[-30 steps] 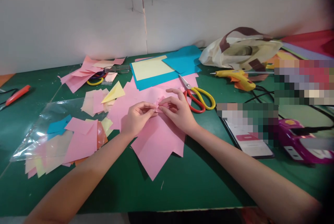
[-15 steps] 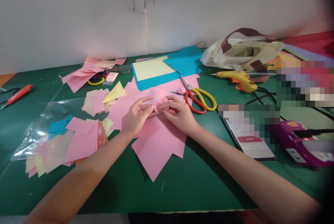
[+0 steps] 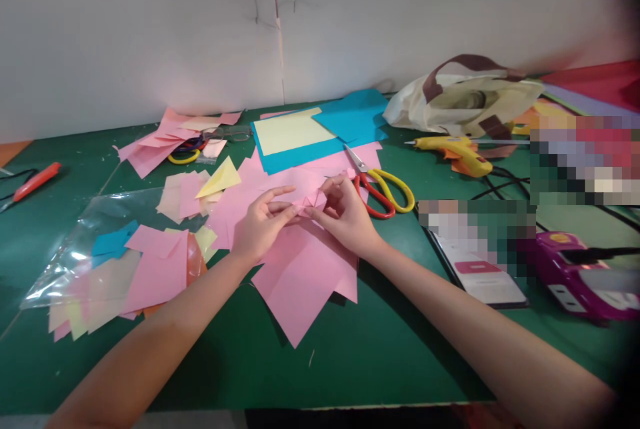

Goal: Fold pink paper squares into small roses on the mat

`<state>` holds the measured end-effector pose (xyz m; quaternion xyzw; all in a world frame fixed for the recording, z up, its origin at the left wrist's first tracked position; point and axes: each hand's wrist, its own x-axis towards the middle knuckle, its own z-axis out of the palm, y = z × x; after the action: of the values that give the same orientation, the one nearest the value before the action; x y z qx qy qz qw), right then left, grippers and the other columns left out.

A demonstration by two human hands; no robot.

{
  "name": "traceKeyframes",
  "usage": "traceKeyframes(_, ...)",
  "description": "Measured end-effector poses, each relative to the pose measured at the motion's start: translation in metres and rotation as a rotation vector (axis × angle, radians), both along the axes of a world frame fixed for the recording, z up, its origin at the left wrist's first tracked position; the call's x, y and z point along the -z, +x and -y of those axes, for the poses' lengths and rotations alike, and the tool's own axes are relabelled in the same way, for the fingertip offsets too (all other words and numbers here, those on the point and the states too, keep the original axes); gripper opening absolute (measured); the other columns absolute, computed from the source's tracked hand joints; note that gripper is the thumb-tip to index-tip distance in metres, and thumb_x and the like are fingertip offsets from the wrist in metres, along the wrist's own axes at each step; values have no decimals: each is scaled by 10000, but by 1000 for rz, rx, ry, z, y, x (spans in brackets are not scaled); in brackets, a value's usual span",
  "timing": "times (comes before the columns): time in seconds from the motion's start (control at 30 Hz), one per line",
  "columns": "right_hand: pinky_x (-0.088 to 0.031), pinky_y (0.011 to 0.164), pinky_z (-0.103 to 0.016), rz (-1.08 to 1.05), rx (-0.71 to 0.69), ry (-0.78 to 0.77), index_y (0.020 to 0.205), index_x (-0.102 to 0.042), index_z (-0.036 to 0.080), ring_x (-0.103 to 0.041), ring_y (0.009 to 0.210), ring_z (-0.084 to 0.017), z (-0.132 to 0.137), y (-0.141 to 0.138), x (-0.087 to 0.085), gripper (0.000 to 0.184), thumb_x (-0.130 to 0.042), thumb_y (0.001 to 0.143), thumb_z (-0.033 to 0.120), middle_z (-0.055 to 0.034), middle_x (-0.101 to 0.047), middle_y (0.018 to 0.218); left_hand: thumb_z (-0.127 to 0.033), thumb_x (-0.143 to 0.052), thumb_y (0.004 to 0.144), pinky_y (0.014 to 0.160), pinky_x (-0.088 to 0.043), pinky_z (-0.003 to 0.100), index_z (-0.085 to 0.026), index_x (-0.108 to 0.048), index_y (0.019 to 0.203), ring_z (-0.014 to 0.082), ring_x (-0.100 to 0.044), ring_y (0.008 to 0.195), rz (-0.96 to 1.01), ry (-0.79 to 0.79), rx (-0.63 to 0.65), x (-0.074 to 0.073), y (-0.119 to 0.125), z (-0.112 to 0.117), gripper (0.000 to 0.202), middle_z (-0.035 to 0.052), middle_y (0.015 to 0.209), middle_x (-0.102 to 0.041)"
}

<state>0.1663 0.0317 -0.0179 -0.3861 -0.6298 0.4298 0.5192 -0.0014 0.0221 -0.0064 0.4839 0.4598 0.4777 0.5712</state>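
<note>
A small folded piece of pink paper (image 3: 313, 200) is pinched between both hands above the pink sheets. My left hand (image 3: 263, 222) grips its left side between thumb and fingers. On its right side, my right hand (image 3: 347, 212) holds it with thumb and fingertips, the fingers curled. Beneath the hands lie large pink paper sheets (image 3: 300, 289), partly hidden by them. Scissors (image 3: 383, 192) with one red and one yellow handle rest just beyond my right hand, blades pointing away from me.
Blue sheets (image 3: 360, 115) and a pale yellow sheet (image 3: 290, 132) lie at the back. A clear plastic bag (image 3: 65, 269) with paper pieces is left. On the right are a yellow glue gun (image 3: 453, 149), a phone (image 3: 475, 269), a purple power strip (image 3: 575, 282) and a cloth bag (image 3: 400, 109).
My right fingers have lifted and curled back from the front of the folded paper, so more of it shows. A pink sheet under my right hand has shifted slightly. My left hand has barely moved.
</note>
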Motion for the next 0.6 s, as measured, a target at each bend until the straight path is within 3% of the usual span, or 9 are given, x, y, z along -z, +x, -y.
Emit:
traceKeyframes(0.13, -347, 475, -235, 30, -70, -30, 1069, -405, 258, -400, 532, -99, 0, 1, -1, 393, -662, 771, 256, 75, -347, 662, -299, -737, 703, 762, -551, 303, -208, -630, 1093, 159, -680, 756, -98, 18, -18, -1, 0, 1, 415, 30, 785, -725)
traceKeyframes(0.27, -377, 496, -249, 38, -116, -60, 1137, -408, 257, -449, 565, -111, 0, 2, -4, 425, -644, 785, 269, 58, -417, 690, -305, -762, 668, 708, -547, 288, -212, -636, 1076, 157, -673, 727, -125, 24, -22, -1, 1, 1, 437, 30, 789, -726)
traceKeyframes(0.47, -373, 493, -244, 33, -119, -70, 1118, -468, 240, -457, 569, -111, -1, 1, -4, 389, -653, 776, 265, 61, -425, 666, -301, -749, 681, 708, -544, 284, -185, -653, 997, 167, -679, 745, -155, 48, -46, 0, 2, 1, 350, 37, 776, -721)
traceKeyframes(0.6, -419, 530, -256, 71, -88, -14, 1068, -531, 219, -488, 587, -112, -1, 0, -5, 332, -666, 771, 279, 48, -458, 681, -310, -737, 692, 632, -528, 257, -193, -630, 1013, 161, -666, 715, -174, 61, -74, 1, 1, 0, 358, 31, 768, -704)
